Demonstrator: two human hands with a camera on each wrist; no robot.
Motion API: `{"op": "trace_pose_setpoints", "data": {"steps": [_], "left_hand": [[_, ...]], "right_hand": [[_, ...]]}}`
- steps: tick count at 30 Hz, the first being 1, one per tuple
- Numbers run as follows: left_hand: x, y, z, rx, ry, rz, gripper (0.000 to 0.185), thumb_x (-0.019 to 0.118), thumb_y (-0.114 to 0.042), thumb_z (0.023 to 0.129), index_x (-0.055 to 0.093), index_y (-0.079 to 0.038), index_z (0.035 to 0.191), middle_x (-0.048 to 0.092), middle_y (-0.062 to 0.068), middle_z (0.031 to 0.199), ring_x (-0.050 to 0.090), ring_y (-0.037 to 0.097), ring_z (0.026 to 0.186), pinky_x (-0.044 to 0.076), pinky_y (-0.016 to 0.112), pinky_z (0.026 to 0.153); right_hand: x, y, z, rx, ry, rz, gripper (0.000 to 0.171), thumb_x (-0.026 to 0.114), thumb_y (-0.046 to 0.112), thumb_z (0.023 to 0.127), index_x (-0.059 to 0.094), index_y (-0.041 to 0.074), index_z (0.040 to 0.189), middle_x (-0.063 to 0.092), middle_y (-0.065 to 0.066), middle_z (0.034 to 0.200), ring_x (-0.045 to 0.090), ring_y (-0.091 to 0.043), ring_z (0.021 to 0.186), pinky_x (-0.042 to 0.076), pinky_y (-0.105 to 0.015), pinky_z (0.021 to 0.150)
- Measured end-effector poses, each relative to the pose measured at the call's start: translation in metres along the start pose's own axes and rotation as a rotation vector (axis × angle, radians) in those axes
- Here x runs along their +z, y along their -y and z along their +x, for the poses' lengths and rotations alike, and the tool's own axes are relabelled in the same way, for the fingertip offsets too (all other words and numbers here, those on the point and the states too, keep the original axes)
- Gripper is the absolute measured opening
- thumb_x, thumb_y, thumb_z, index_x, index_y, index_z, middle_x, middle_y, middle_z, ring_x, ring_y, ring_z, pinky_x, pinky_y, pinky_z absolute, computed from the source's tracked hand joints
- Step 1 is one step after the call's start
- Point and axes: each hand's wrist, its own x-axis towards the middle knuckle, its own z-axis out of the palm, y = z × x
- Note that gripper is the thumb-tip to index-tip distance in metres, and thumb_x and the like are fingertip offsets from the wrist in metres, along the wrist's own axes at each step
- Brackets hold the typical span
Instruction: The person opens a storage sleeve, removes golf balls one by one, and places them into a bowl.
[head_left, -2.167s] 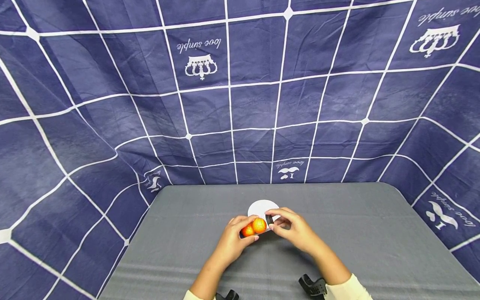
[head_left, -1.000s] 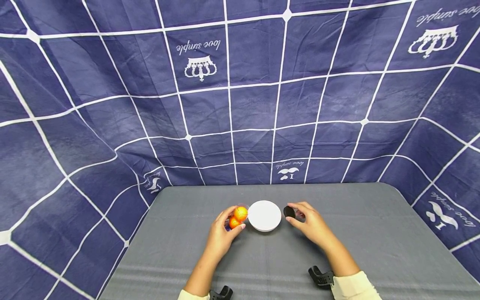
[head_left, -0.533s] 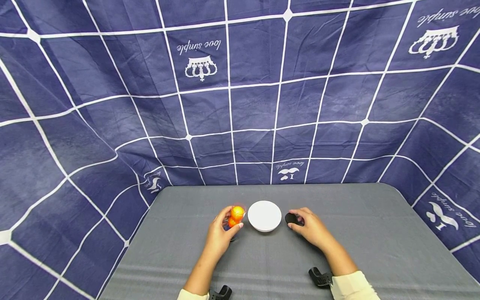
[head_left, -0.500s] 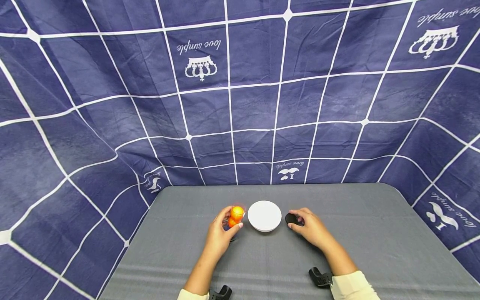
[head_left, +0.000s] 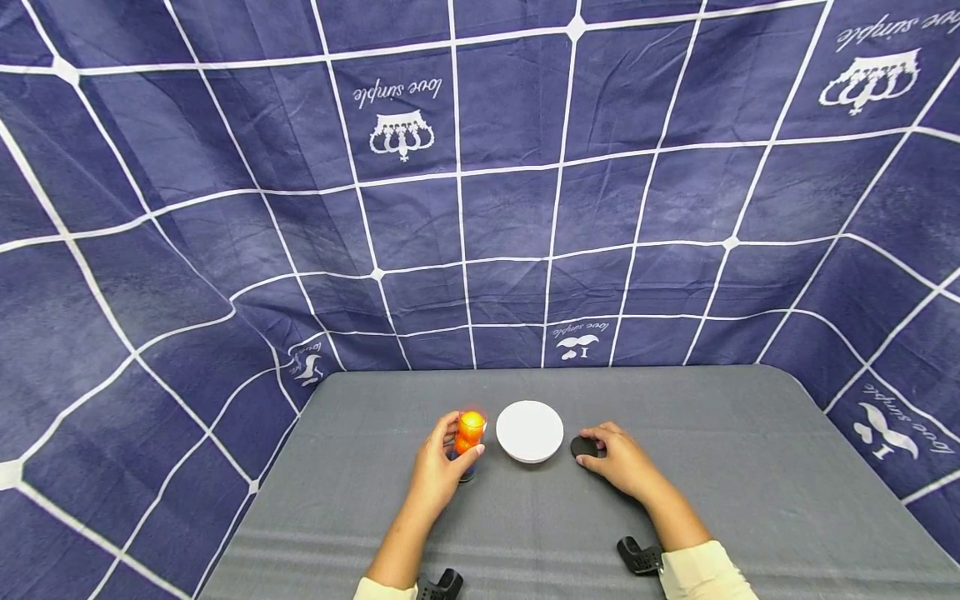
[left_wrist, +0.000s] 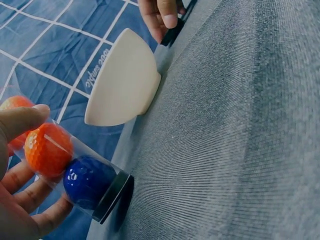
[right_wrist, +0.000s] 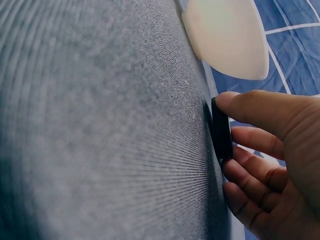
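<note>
**Table [head_left: 712, 433], grey, with white bowl [head_left: 529, 431]**

The table is presenting a flat, cloth-like top, its far corners curving. Item: the bowl is standing upright on it. Items: a clear tube [left_wrist: 79, 149], left of the bowl, and a black disc [right_wrist: 221, 129], right of it, are sitting at or just above the top; contact is not showing clearly.

A grey table [head_left: 360, 433] has faint creases on its near left. Blue cloth [head_left: 510, 217] with white gridlines hangs along its left, far and right sides, with upside-down crowns [head_left: 402, 135] high up and a small moustache [head_left: 576, 340] low on the far side.
</note>
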Motion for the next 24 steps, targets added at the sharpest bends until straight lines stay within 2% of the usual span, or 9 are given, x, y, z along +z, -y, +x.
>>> {"op": "trace_pose_setpoints", "data": {"steps": [8,15,24], "left_hand": [[-0.0009,0.0003,0.0006,-0.007,0.004,0.014,0.061,0.086,-0.011,0.078,0.058,-0.007,0.132,0.069,0.013,0.118,0.067,0.029,0.111,0.058,0.037,0.093],[0.0,0.0039,-0.0003,0.024,0.0,0.036,0.062,0.087,-0.01,0.077,0.058,-0.003,0.131,0.069,0.017,0.118,0.067,0.033,0.11,0.058,0.044,0.091],[0.0007,0.005,-0.001,-0.001,0.009,0.041,0.064,0.088,-0.013,0.077,0.06,-0.003,0.133,0.07,0.016,0.119,0.068,0.031,0.11,0.058,0.044,0.091]], "right_hand": [[0.0003,0.0009,-0.0008,0.042,0.01,-0.02,0.038,0.085,0.018,0.078,0.074,0.008,0.113,0.062,-0.003,0.098,0.054,-0.013,0.087,0.045,-0.033,0.078],[-0.0012,0.003,-0.0022,0.047,0.018,-0.017,0.04,0.085,0.016,0.077,0.073,0.008,0.114,0.06,-0.003,0.097,0.054,-0.015,0.088,0.044,-0.034,0.079],[-0.0012,0.0031,-0.002,0.034,0.011,-0.017,0.044,0.085,0.018,0.077,0.072,0.006,0.117,0.062,-0.005,0.101,0.055,-0.015,0.089,0.046,-0.033,0.08]]}}
